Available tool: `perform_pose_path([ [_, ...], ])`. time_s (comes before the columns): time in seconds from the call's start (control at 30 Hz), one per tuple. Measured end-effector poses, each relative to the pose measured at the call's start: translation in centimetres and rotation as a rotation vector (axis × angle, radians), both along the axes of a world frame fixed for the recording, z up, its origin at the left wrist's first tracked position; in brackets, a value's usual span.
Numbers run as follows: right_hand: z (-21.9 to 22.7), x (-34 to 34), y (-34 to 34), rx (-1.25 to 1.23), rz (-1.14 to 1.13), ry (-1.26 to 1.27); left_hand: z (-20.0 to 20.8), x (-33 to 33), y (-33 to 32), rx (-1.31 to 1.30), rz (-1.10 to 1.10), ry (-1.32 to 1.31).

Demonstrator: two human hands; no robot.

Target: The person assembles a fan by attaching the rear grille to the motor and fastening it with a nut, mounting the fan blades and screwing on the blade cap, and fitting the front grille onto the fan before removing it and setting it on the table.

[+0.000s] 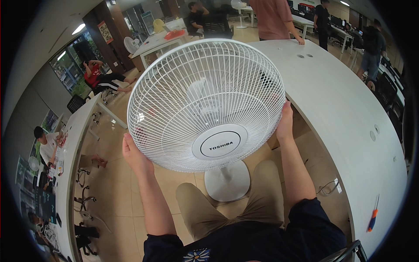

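Observation:
A white standing fan (219, 142) is between my arms, its round wire grille tilted up toward me. My left hand (137, 153) grips the grille's rim at the lower left. On the right side of the same rim, my right hand (286, 124) is closed, its fingers partly hidden behind the edge. Through the wires a white motor housing (203, 96) shows faintly. The fan's rounded base (227, 183) stands on the tiled floor by my knees, below the grille.
A long white table (345, 126) curves along my right, bearing an orange-and-blue screwdriver (373, 218). A person in a pink shirt (275, 19) stands at its far end. Another white table (80, 131) runs along the left, with a seated person in white (46, 144) beside it.

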State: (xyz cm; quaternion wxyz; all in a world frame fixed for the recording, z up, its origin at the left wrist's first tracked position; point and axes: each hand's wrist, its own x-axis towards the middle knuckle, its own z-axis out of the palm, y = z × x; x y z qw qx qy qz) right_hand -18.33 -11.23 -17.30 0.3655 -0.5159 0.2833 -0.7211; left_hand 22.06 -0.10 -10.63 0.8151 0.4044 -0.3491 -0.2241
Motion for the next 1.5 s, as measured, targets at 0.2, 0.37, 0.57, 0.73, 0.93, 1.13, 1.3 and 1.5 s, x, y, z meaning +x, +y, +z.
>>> perform_pose_path([
  [0.2,1.4,0.2,-0.2,0.105,-0.006,-0.062,0.0,-0.2,-0.3,0.079,-0.017,0.007],
  [0.37,1.5,0.8,-0.4,0.098,-0.038,-0.081,-1.9,1.0,-0.7,0.060,-0.091,-0.069],
  [0.57,1.5,1.3,-0.7,0.119,-0.077,-0.158,-2.7,1.3,-1.0,0.020,-0.093,-0.134],
  [0.73,2.0,1.5,-0.5,0.090,-0.174,-0.083,-1.9,0.4,-0.8,0.051,-0.062,-0.162],
  [0.93,1.7,1.2,-1.0,0.055,-0.229,-0.021,-3.0,1.1,-0.7,-0.003,-0.059,-0.140],
  [1.13,2.2,1.6,-0.9,0.116,-0.248,-0.029,-3.5,1.6,-1.2,-0.019,-0.034,-0.133],
  [1.3,2.3,0.8,-0.7,0.187,-0.074,-0.118,-4.1,1.6,-1.5,-0.033,-0.074,-0.045],
  [1.5,1.0,2.4,1.3,0.252,0.033,-0.334,-7.7,0.2,0.1,-0.025,-0.051,-0.025],
])
